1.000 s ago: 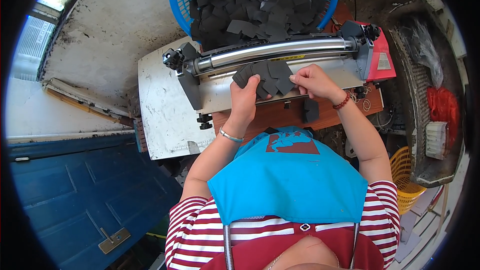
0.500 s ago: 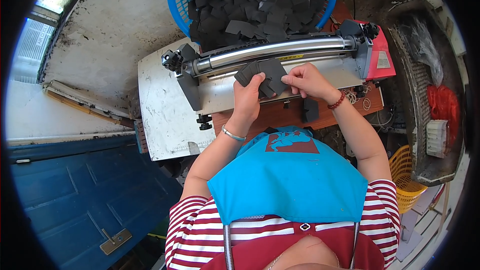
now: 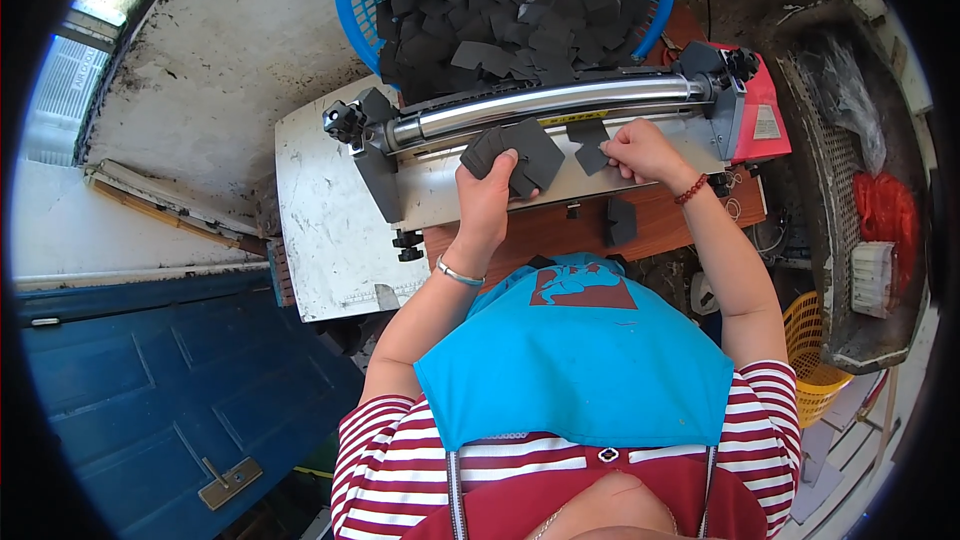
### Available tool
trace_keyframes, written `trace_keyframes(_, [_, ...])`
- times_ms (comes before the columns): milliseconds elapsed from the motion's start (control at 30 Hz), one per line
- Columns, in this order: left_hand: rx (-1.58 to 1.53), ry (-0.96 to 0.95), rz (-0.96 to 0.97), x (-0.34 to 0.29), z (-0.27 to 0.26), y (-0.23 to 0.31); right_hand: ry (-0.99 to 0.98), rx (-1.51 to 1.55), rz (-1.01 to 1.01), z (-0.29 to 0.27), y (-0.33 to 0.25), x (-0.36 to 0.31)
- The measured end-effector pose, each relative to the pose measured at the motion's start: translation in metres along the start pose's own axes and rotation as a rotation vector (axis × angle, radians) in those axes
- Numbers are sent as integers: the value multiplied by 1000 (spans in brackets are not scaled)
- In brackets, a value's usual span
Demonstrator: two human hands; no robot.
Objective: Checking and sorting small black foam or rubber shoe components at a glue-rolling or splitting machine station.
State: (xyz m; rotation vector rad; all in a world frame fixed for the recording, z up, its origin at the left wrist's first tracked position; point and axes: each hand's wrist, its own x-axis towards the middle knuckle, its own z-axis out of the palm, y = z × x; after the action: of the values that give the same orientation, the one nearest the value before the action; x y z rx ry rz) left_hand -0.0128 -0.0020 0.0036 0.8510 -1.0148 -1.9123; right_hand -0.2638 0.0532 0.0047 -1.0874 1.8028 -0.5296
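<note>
My left hand (image 3: 484, 198) is closed on a fanned stack of flat black pieces (image 3: 537, 154), thumb on top. Just to the right, my right hand (image 3: 643, 153) pinches a single black piece (image 3: 588, 144) with notched edges, apart from the stack. Both hands are over the metal bed (image 3: 440, 185) of a machine, in front of its shiny roller (image 3: 550, 100). What the pieces are made of I cannot tell. Another black piece (image 3: 620, 221) lies on the brown wooden surface nearer to me.
Behind the roller stands a blue basket (image 3: 350, 2) heaped with similar black pieces (image 3: 510, 0). The machine has black knobs (image 3: 345, 121) and a red end housing (image 3: 764, 105). At right are a long worn trough (image 3: 835, 270) and a yellow basket (image 3: 812, 385). A blue door (image 3: 120, 390) is at lower left.
My right hand has moved right, drawing one black piece away from the stack. My left hand has shifted slightly left with the remaining pieces.
</note>
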Motion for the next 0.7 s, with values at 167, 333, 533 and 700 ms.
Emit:
trace_keyframes(167, [-48, 19, -105, 1, 18, -7, 17, 237, -112, 19, -14, -4])
trace_keyframes(333, [-122, 48, -143, -1, 25, 3, -148, 257, -148, 10, -7, -14])
trace_keyframes(533, [-76, -3, -201, 2, 22, -3, 163, 52, -64, -9, 7, 3])
trace_keyframes(700, [-43, -16, -188, 7, 30, -11, 61, 198, -127, 20, -15, -10])
